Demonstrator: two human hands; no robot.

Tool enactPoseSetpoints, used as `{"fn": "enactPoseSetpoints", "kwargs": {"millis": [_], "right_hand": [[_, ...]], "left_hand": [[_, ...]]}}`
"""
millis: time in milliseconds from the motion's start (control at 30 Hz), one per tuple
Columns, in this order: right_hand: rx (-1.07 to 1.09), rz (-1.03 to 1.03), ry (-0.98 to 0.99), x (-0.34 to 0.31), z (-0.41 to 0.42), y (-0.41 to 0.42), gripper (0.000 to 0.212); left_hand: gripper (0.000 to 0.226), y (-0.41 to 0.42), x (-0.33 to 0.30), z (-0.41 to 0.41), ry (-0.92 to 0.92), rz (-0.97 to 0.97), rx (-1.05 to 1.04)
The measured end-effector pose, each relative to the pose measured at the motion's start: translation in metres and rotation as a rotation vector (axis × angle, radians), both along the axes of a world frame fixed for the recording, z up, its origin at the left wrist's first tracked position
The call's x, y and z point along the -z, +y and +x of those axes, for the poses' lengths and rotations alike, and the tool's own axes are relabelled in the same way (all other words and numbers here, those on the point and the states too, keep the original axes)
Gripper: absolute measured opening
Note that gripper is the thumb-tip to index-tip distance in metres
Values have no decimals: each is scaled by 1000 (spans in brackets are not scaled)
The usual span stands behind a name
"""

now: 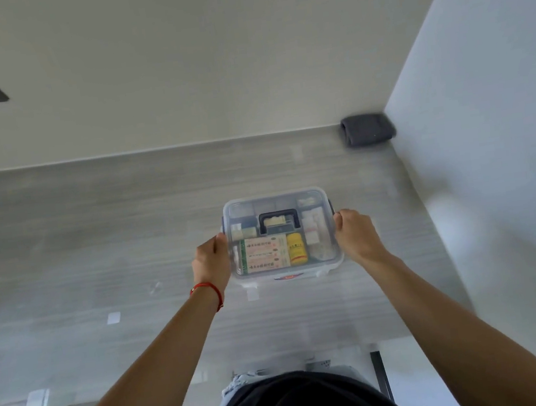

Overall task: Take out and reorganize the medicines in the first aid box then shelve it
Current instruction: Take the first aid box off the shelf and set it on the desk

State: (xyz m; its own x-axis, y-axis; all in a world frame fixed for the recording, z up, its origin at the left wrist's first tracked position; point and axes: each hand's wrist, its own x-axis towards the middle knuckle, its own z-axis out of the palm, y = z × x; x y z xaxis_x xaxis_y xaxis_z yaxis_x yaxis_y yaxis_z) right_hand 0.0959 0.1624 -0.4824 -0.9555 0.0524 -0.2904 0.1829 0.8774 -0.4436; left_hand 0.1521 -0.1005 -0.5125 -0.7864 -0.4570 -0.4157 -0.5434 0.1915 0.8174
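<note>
While both arms reach straight out from the body, the box (282,234) sits squarely between the two hands, on or just above the grey shelf (95,240), with its lid shut and its dark handle (278,221) lying flat on top. Its long axis runs left to right, so each short end faces a palm. At the left end, the left hand (210,264) curls its fingers round the side at the clip; at the right end, the right hand (354,232) does the same, fingers bent over the edge. Both grips look snug, not wide. Neither hand is nearer than the other: they mirror each other across the box. Through the clear lid show a stack of cartons (264,254), a yellow bottle (296,248) just beside them and white packs to the right. A dark folded cloth (367,130) lies well apart in the far right corner, against the wall (488,142). Judging by the closed lid and the tidy contents, the sorting seems done and the shelving is in hand; the coming move turns on pushing evenly along the short axis, away from the body, so the box stays square to the back wall.
</note>
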Motion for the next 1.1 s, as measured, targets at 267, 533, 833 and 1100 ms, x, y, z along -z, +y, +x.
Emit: {"fn": "enactPoseSetpoints", "kwargs": {"millis": [267,533,833,1100], "right_hand": [[-147,172,-44,-2,1,-5,19],[-209,238,-53,-2,-6,-5,21],[173,-276,-154,18,-13,25,33],[250,-376,-161,44,0,30,33]], "left_hand": [[38,-2,0,-5,43,-386,205],[25,-5,6,-12,-54,-574,309],[32,-25,11,-5,-53,155,-12],[23,-35,28,6,-202,232,-160]]}}
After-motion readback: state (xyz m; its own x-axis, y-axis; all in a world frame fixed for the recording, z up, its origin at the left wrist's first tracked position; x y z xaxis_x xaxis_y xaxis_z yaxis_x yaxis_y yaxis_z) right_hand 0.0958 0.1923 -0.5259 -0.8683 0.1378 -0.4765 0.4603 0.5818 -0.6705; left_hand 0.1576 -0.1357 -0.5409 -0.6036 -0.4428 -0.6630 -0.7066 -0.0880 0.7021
